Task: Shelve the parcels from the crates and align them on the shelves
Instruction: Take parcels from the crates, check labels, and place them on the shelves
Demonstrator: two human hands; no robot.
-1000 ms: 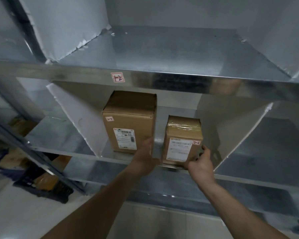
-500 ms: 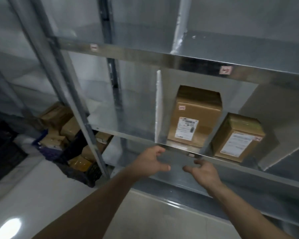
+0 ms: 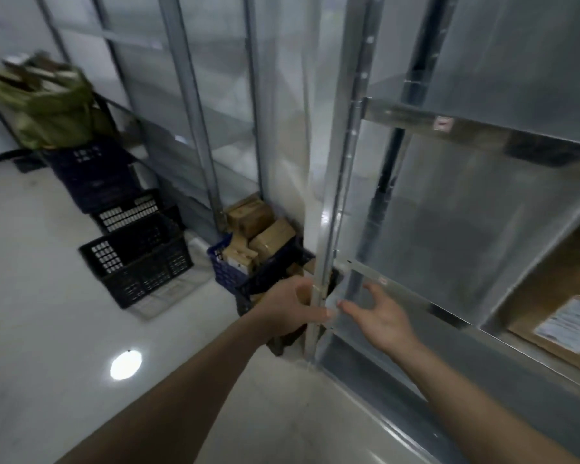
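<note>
Head view: you've swung off the two shelved boxes, one parcel left in sight at 4 o'clock, both hands empty, left hand and right hand fingers loose, heading to the loaded blue crate at 9 o'clock for the next pick.

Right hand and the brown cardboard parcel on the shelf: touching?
Apart. Head view shows the open right hand near the shelf's front corner, with bare metal shelf between it and the brown cardboard parcel.
</note>
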